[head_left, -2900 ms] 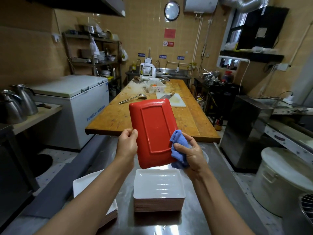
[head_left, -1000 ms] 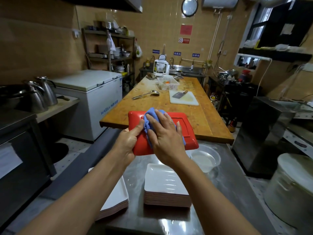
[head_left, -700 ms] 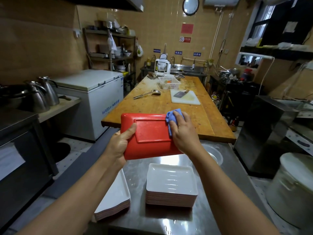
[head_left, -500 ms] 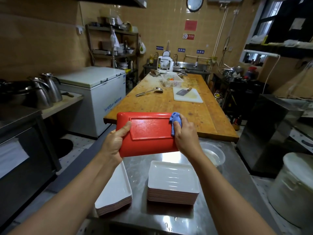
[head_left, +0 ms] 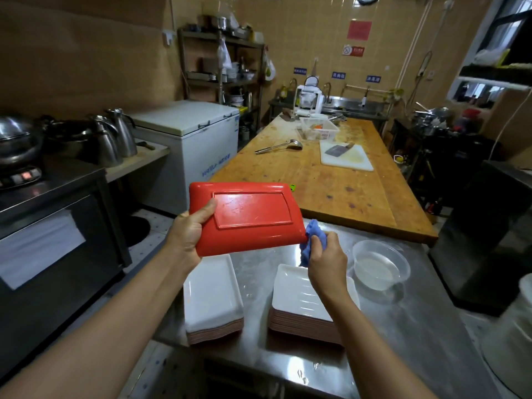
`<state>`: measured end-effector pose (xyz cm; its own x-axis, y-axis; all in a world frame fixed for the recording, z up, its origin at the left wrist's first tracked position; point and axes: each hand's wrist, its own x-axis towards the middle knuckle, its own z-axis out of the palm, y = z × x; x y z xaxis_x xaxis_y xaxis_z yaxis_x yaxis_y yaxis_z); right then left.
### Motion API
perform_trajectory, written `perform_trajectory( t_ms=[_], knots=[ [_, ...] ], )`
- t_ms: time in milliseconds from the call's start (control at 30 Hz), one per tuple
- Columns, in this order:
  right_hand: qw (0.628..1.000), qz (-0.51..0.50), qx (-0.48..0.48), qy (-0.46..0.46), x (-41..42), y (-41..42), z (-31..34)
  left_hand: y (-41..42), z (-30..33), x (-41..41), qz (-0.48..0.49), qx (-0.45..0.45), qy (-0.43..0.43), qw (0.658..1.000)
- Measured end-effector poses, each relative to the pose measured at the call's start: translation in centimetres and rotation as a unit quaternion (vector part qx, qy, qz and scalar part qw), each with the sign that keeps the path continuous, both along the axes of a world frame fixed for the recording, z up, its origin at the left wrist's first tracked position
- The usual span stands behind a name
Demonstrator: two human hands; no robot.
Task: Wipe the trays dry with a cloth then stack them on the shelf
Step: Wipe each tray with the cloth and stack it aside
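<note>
**A working kitchen with tan tiled walls**

Tan tiles cover the far wall, which carries a red notice and small blue signs. A long wooden table runs down the middle of the room toward a steel sink. On the left stands a white chest freezer, with an open metal rack of kitchenware behind it. Nearer on the left, metal jugs sit on a low counter beside a dark oven. A window on the right lets in daylight. The floor is pale and speckled.
</note>
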<state>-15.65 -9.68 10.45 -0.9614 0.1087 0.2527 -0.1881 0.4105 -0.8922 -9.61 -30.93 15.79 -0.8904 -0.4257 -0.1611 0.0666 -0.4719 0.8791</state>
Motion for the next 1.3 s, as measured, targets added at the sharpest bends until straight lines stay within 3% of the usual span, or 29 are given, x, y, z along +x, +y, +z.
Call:
perform_trajectory(
  t_ms=[67,133,233,333,533,700,833,1300],
  knots=[
    [0.998,0.015,-0.025,-0.052,0.1,-0.6,-0.3,-1.0,-0.2,0.5,0.035,-0.060,0.018,0.997],
    [0.990,0.037,-0.063,-0.124,0.1,-1.2,-0.2,-2.0,-0.7,0.9,0.072,-0.221,0.019,0.973],
    [0.970,0.085,-0.105,-0.200,0.1,-2.0,-0.2,-3.1,-2.3,1.8,0.081,-0.493,0.002,0.867],
    [0.951,0.123,-0.144,-0.243,0.4,-2.7,-0.8,-3.3,-4.8,2.8,0.058,-0.636,-0.018,0.769],
    [0.936,0.136,-0.138,-0.295,0.7,-3.8,-3.0,-2.6,-10.7,4.0,-0.030,-0.804,-0.078,0.589],
    [0.931,0.135,-0.125,-0.316,0.6,-3.5,-4.9,-0.9,-12.6,4.6,-0.098,-0.871,-0.055,0.478],
    [0.930,0.128,-0.108,-0.326,0.3,-3.1,-6.0,-0.2,-14.1,4.6,-0.105,-0.883,-0.069,0.453],
    [0.932,0.083,-0.132,-0.327,0.4,-1.6,-6.9,2.3,-18.1,4.4,-0.096,-0.889,-0.111,0.434]
  ],
)
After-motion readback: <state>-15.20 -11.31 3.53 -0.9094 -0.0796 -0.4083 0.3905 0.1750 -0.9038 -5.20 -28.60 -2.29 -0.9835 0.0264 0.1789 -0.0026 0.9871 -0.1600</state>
